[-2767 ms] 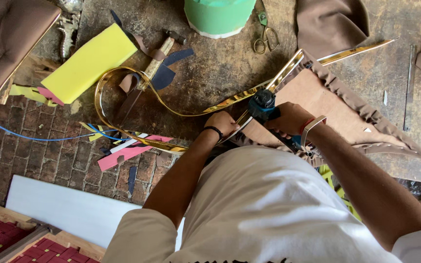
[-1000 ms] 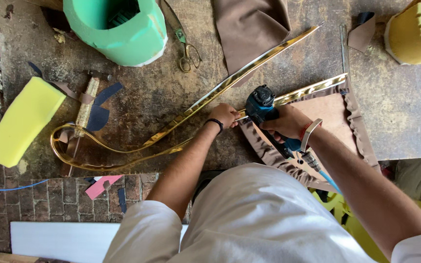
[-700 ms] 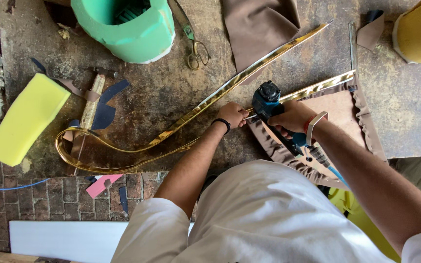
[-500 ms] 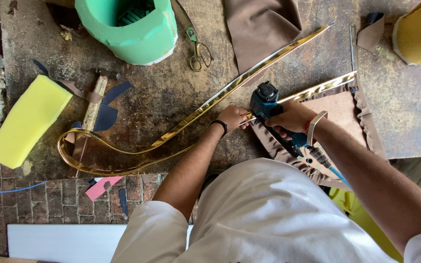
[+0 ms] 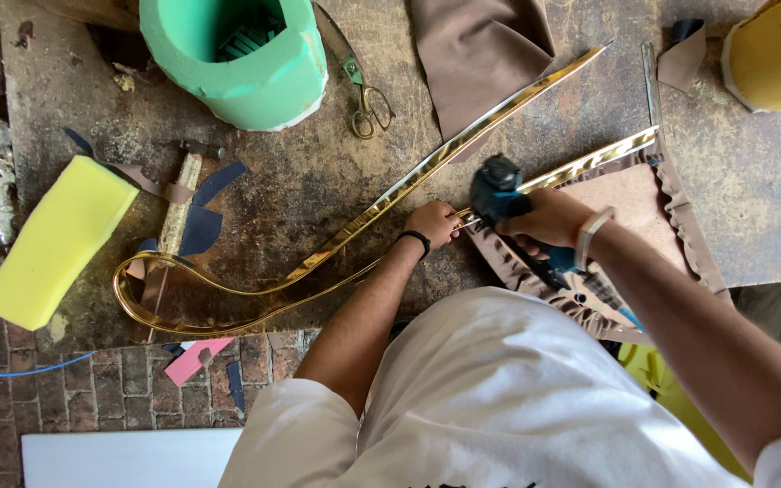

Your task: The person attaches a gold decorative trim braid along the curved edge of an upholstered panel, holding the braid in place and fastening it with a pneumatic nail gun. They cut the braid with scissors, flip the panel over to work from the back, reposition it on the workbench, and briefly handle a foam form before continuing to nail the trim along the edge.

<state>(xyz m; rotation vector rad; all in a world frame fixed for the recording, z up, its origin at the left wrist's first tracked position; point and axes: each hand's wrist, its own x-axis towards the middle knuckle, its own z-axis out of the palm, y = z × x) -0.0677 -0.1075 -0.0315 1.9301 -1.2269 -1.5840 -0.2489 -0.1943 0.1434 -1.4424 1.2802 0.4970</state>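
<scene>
Gold trim [image 5: 336, 248], long, thin and springy, looped across the workbench [image 5: 336, 172] middle; likely light, slick, kink-prone, best pinched close to the fixing point. Left hand [image 5: 433, 222] pinches it at the brown panel [image 5: 625, 194] corner; right hand [image 5: 544, 217] grips a blue stapler [image 5: 499, 185]. Beyond: hammer [image 5: 178, 203], scissors [image 5: 363, 90], green foam tub [image 5: 246, 59] at the far edge.
</scene>
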